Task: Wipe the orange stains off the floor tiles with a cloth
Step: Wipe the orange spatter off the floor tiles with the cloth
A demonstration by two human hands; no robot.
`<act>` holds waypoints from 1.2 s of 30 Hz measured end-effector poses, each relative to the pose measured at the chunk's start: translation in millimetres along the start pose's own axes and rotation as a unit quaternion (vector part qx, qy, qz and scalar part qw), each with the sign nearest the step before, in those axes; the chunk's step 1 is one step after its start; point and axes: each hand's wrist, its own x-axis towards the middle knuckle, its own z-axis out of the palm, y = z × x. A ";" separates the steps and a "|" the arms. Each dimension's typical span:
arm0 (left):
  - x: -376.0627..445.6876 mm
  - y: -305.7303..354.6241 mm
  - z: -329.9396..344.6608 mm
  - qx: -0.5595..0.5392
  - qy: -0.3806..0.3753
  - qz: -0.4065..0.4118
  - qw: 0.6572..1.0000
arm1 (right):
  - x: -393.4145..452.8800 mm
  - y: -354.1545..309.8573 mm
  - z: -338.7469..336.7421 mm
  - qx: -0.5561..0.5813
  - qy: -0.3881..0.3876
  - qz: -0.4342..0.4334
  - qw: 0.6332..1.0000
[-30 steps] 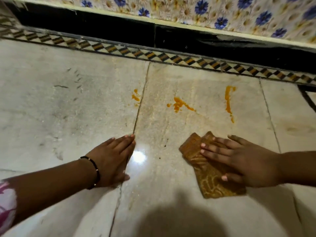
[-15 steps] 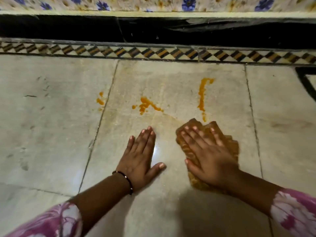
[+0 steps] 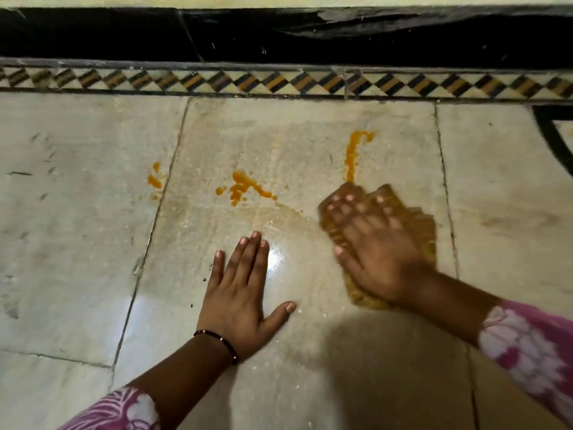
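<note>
Under the right hand (image 3: 376, 252) lies the folded brown cloth (image 3: 417, 225), pressed flat to the floor; the fingers (image 3: 344, 206) are spread and laid straight on the fabric rather than curled round it, though the whole hand is blurred, so finer detail is lost. The cloth's far edge sits right at the lower tip of the long orange streak (image 3: 353, 153), touching or very nearly so. Left of it, the left hand (image 3: 242, 293) is planted palm-down on the bare tile, fingers straight and close together, thumb splayed, a thin dark bracelet (image 3: 217, 342) at the wrist; it holds nothing and looks to be a prop for balance.

Judged from this, the wiping has barely begun. Three stains stand in full colour: the streak ahead of the cloth, the splatter in the middle of the floor tile (image 3: 245, 187), and the small spots (image 3: 155, 180) by the grout line further left. A faint wet sheen trails between the splatter and the cloth, which suggests some passes over that patch, yet no stain appears removed.
</note>
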 end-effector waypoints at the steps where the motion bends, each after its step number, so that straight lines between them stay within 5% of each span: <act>1: 0.4 -0.2 0.2 0.001 0.002 0.000 1.000 | -5.0 -17.8 3.3 0.006 -0.004 -0.053 0.999; 5: -0.7 -0.2 1.6 -0.007 0.014 0.001 1.000 | -50.6 -8.7 -0.6 0.023 -0.066 -0.201 0.977; 10: 0.4 -0.3 0.4 -0.015 0.022 -0.003 1.000 | -33.1 86.6 -18.4 0.034 -0.097 -0.076 0.992; 14: 0.7 -1.6 0.3 -0.025 0.023 -0.006 0.999 | 34.2 77.2 -15.8 -0.016 -0.059 0.050 0.997; 19: 1.3 -2.8 -0.7 -0.024 0.023 0.000 0.999 | 51.2 -14.0 -6.9 -0.018 -0.071 -0.107 0.992; 22: 0.4 -3.4 0.8 -0.029 0.028 -0.002 0.999 | 6.1 -15.3 -4.7 -0.022 -0.090 -0.172 0.981; 30: 0.8 -4.2 3.4 -0.028 0.022 0.002 0.999 | 23.1 92.3 -30.7 0.017 -0.106 -0.054 0.993; 36: 0.6 -2.9 2.9 -0.025 0.018 -0.005 1.000 | 88.1 28.4 -18.2 -0.075 -0.120 -0.113 0.983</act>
